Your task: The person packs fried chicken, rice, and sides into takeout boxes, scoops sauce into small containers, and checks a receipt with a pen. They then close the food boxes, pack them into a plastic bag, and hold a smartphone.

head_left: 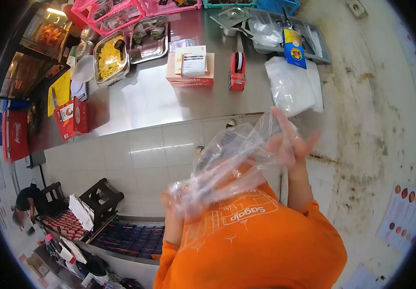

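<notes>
A clear plastic bag (232,156) stretches between my two hands in front of my orange shirt. My left hand (170,201), lower and to the left, is closed around one gathered end of the bag, blurred and partly covered by the film. At the other end, my right hand (292,142) has the film across its palm and fingers, gripping it with some fingers sticking out. Just beyond the right hand, white plastic bags (292,86) lie at the counter's corner.
On the steel counter (145,96) are a tape dispenser (237,71), stacked boxes (191,67), a glass container of yellow food (110,58), a red box (73,118) and a grey tray (314,41). A stained wall (362,120) stands at right. Another person (27,200) is at far left near crates (102,197).
</notes>
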The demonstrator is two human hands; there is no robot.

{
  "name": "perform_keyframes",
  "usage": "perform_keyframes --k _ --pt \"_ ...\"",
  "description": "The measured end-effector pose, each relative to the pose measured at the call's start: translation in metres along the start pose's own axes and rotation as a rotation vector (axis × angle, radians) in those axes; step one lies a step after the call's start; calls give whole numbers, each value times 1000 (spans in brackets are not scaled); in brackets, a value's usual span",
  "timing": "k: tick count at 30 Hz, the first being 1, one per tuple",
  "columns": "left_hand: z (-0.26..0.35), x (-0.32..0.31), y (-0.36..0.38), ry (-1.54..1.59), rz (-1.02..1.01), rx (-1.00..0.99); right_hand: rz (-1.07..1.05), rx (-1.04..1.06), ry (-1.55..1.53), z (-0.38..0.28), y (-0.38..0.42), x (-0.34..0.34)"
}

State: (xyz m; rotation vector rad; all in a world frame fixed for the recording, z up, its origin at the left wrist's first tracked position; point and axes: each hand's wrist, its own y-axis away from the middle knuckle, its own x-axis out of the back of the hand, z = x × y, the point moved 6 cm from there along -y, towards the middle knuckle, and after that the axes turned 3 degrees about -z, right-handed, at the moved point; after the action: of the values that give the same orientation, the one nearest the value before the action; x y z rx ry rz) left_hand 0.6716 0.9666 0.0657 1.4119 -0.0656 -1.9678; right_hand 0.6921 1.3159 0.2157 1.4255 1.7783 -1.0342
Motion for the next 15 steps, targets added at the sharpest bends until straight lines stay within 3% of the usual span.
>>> perform_keyframes --k 3,4,6,8,9,10,11,12,13,15 --pt "9 -25 2 59 -232 -98 665 -87 355 -13 49 141" --pt "23 -43 -15 -77 -254 -113 922 -138 486 -24 53 161" --pt "56 -87 -76 -498 -233 -127 1164 -250 880 -56 48 176" --pt "57 -90 -127 -1083 139 -165 1149 -97 1370 -63 35 151" --pt "53 -90 -154 -1125 197 -195 1113 -19 1617 -57 19 137" --pt "47 -85 -179 -1173 253 -217 864 11 1275 -14 3 137" --pt "45 -83 -194 -1225 306 -238 420 -21 1390 27 -19 125" --pt "42 -83 -205 -966 228 -151 396 -166 1279 75 -32 130" --pt "44 -82 -214 -704 154 -69 380 -253 1391 94 -47 130" --pt "62 -81 -218 -520 182 -15 545 -507 1629 98 -54 177"
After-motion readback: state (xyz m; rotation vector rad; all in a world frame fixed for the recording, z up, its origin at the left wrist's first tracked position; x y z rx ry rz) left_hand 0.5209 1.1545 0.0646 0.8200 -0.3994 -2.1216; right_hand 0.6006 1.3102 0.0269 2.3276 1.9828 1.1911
